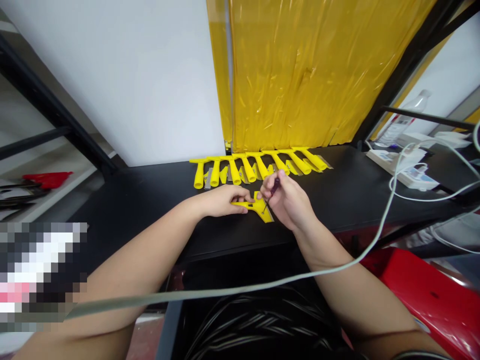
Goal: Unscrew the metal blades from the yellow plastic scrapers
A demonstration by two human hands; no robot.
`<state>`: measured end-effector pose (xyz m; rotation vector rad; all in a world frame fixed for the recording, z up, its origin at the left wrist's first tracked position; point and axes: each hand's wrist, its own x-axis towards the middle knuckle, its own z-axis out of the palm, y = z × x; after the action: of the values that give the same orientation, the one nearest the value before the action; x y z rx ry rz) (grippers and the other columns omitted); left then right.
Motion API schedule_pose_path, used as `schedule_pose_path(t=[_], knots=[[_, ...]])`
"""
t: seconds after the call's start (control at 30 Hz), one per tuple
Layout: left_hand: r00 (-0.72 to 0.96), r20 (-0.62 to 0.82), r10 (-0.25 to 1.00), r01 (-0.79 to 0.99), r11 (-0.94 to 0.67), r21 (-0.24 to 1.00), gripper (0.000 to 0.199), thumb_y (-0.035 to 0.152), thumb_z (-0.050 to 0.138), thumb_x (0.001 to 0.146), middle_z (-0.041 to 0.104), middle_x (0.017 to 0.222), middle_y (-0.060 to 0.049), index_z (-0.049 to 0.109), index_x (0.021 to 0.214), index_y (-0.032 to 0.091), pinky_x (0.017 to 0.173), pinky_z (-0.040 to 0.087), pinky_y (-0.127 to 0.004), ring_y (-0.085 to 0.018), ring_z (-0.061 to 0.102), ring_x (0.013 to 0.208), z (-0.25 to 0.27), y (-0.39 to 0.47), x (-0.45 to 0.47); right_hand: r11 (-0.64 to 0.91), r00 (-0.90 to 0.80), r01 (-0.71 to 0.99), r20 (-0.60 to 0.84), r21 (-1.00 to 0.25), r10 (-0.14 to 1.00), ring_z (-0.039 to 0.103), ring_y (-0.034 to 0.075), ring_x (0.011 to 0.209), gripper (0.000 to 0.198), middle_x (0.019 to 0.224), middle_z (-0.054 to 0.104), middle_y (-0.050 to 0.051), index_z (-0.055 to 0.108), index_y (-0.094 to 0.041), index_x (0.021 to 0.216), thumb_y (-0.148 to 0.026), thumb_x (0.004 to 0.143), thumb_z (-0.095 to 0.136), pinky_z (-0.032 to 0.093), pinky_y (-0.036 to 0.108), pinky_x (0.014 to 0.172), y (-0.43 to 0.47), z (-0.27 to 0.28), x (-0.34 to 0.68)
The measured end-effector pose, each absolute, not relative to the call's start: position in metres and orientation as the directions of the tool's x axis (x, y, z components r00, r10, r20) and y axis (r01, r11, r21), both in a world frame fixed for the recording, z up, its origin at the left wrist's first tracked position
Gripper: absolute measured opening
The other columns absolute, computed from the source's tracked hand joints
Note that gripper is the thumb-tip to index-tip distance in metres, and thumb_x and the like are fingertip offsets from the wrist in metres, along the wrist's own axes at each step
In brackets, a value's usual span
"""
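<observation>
A yellow scraper (263,210) with a metal blade along its wide end lies on the black tabletop. My left hand (229,201) is closed around its handle. In my right hand (287,200) a small screwdriver (266,205) is gripped at its dark handle, tilted, its tip down at a screw on the scraper's head. Whether the tip sits in the screw is too small to tell. Just beyond my hands, a row of several more yellow scrapers (250,170) lies side by side, handle ends facing me, some with blades showing.
A pale cable (262,287) hangs across in front of my forearms. On the right are a white power strip (403,170) and a clear bottle (403,120). A white panel (150,75) and yellow sheeting (300,75) close off the back. Something red (431,300) sits low right.
</observation>
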<state>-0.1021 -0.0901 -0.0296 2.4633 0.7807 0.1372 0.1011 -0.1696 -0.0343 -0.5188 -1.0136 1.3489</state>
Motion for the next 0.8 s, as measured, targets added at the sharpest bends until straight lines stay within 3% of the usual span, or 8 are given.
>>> schedule_pose_path(t=[0.1, 0.23, 0.3, 0.4, 0.5, 0.67, 0.8], knots=[[0.821, -0.062, 0.567, 0.509, -0.679, 0.529, 0.024, 0.041, 0.068, 0.089, 0.060, 0.090, -0.001, 0.066, 0.100, 0.020, 0.072, 0.040, -0.028, -0.016, 0.054, 0.079, -0.0290, -0.0910, -0.1016, 0.163, -0.113, -0.581, 0.278, -0.797, 0.954, 0.031, 0.011, 0.052, 0.037, 0.060, 0.035, -0.007, 0.055, -0.024, 0.085, -0.058, 0.095, 0.066, 0.045, 0.030, 0.064, -0.1707, -0.0338, 0.1011], [0.819, -0.065, 0.570, 0.511, -0.673, 0.534, 0.024, 0.041, 0.068, 0.089, 0.058, 0.088, 0.000, 0.065, 0.100, 0.020, 0.071, 0.040, -0.028, -0.016, 0.053, 0.078, -0.0281, -0.0921, -0.1013, 0.237, -0.053, -0.577, 0.325, -0.782, 0.944, 0.048, 0.011, 0.066, 0.039, 0.079, 0.053, -0.002, 0.054, -0.023, 0.080, -0.051, 0.087, 0.079, 0.045, 0.027, 0.067, -0.1696, -0.0348, 0.1016], [0.818, -0.071, 0.570, 0.515, -0.673, 0.531, 0.024, 0.041, 0.068, 0.089, 0.059, 0.090, 0.000, 0.065, 0.101, 0.020, 0.072, 0.041, -0.028, -0.016, 0.054, 0.080, -0.0278, -0.0921, -0.1014, 0.244, -0.052, -0.544, 0.322, -0.803, 0.945, 0.052, 0.013, 0.071, 0.040, 0.080, 0.054, 0.000, 0.057, -0.021, 0.077, -0.054, 0.088, 0.076, 0.047, 0.029, 0.069, -0.1678, -0.0357, 0.1023], [0.820, -0.069, 0.568, 0.516, -0.682, 0.518, 0.025, 0.041, 0.068, 0.089, 0.060, 0.092, -0.001, 0.066, 0.102, 0.020, 0.073, 0.040, -0.028, -0.016, 0.054, 0.081, -0.0273, -0.0918, -0.1014, 0.190, -0.099, -0.535, 0.285, -0.823, 0.953, 0.039, 0.013, 0.059, 0.042, 0.064, 0.041, -0.003, 0.060, -0.022, 0.082, -0.062, 0.095, 0.064, 0.046, 0.032, 0.066, -0.1667, -0.0369, 0.1020], [0.819, -0.065, 0.570, 0.514, -0.680, 0.522, 0.024, 0.041, 0.068, 0.089, 0.059, 0.089, 0.000, 0.065, 0.100, 0.020, 0.071, 0.040, -0.028, -0.016, 0.053, 0.078, -0.0275, -0.0917, -0.1014, 0.188, -0.101, -0.569, 0.295, -0.801, 0.950, 0.031, 0.012, 0.055, 0.035, 0.062, 0.034, -0.006, 0.055, -0.027, 0.093, -0.060, 0.094, 0.066, 0.043, 0.030, 0.063, -0.1689, -0.0377, 0.1000], [0.825, -0.062, 0.561, 0.505, -0.684, 0.527, 0.027, 0.042, 0.068, 0.090, 0.060, 0.092, 0.000, 0.067, 0.106, 0.021, 0.073, 0.041, -0.028, -0.016, 0.054, 0.080, -0.0288, -0.0911, -0.1016, 0.247, -0.104, -0.534, 0.353, -0.808, 0.930, 0.050, 0.014, 0.071, 0.035, 0.083, 0.052, 0.000, 0.052, -0.024, 0.083, -0.050, 0.091, 0.073, 0.048, 0.033, 0.071, -0.1713, -0.0379, 0.1005], [0.823, -0.058, 0.565, 0.508, -0.685, 0.523, 0.026, 0.042, 0.068, 0.089, 0.060, 0.091, 0.000, 0.066, 0.103, 0.020, 0.072, 0.040, -0.028, -0.016, 0.054, 0.080, -0.0286, -0.0914, -0.1011, 0.171, -0.137, -0.514, 0.277, -0.841, 0.951, 0.031, 0.013, 0.054, 0.037, 0.062, 0.034, -0.005, 0.053, -0.025, 0.086, -0.060, 0.097, 0.059, 0.046, 0.033, 0.064, -0.1710, -0.0366, 0.1025]])
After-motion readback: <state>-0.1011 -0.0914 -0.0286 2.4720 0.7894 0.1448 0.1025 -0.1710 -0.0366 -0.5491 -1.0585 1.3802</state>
